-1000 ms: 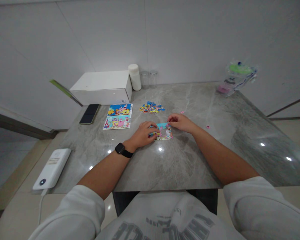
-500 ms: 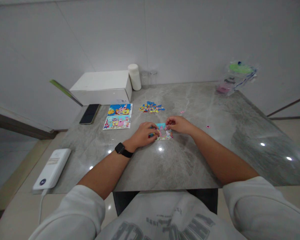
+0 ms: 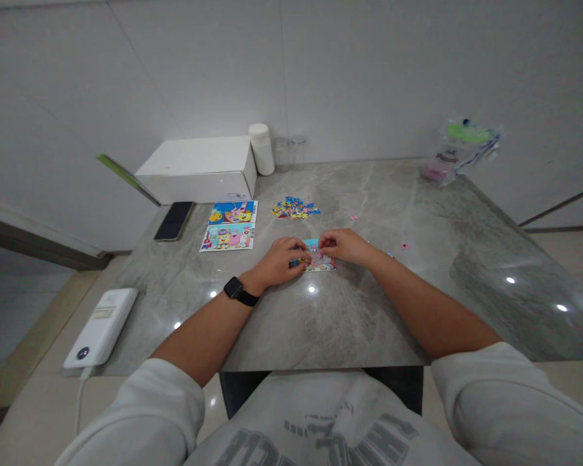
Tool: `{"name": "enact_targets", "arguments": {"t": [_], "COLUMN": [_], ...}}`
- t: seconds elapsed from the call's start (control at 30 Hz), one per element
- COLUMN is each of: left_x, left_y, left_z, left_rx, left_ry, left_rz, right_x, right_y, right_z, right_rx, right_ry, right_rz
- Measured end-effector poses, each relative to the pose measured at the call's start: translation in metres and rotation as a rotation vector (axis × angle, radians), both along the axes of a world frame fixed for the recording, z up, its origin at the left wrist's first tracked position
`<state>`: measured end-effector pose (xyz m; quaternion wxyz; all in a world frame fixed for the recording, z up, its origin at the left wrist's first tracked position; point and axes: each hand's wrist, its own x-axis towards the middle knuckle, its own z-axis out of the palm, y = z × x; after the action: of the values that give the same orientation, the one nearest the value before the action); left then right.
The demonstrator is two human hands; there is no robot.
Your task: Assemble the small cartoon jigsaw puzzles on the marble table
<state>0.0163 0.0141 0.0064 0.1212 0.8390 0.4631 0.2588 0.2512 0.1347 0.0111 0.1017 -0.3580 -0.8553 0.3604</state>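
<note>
A small colourful jigsaw puzzle (image 3: 326,265), partly put together, lies flat on the grey marble table (image 3: 340,323) in front of me. My left hand (image 3: 286,260) rests over its left part with curved fingers spread on the surface, hiding that side. At the puzzle's upper right, my right hand (image 3: 342,246) is closed in a pinch on a tiny puzzle piece, mostly hidden by the fingertips. Beyond the hands is a heap of loose puzzle pieces (image 3: 294,208). A pink piece (image 3: 354,217) and a darker pink piece (image 3: 404,246) lie apart on the right.
Two cartoon picture cards (image 3: 229,226) lie left of the heap, beside a phone (image 3: 174,221). Behind stand a white box (image 3: 197,169), a white bottle (image 3: 262,150) and two clear glasses (image 3: 289,155). A white power bank (image 3: 101,329) sits front left; a plastic bag (image 3: 459,152) is back right.
My right hand has shifted slightly left and toward me over the puzzle, uncovering a small piece beside its wrist. My left hand stays in place.
</note>
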Motion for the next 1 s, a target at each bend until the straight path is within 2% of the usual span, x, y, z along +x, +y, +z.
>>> {"name": "enact_targets", "arguments": {"t": [0.3, 0.67, 1.0], "left_x": [0.01, 0.013, 0.019], "left_y": [-0.002, 0.0, -0.001], "left_z": [-0.001, -0.005, 0.001], "left_rx": [0.029, 0.014, -0.022], "left_ry": [0.081, 0.106, 0.104], "left_rz": [-0.03, -0.03, -0.042], "right_x": [-0.004, 0.001, 0.0], "right_y": [-0.003, 0.004, 0.003], "right_z": [0.01, 0.009, 0.008], "right_rx": [0.168, 0.207, 0.206], "right_ry": [-0.093, -0.172, -0.18], "right_rz": [0.009, -0.042, -0.013]}}
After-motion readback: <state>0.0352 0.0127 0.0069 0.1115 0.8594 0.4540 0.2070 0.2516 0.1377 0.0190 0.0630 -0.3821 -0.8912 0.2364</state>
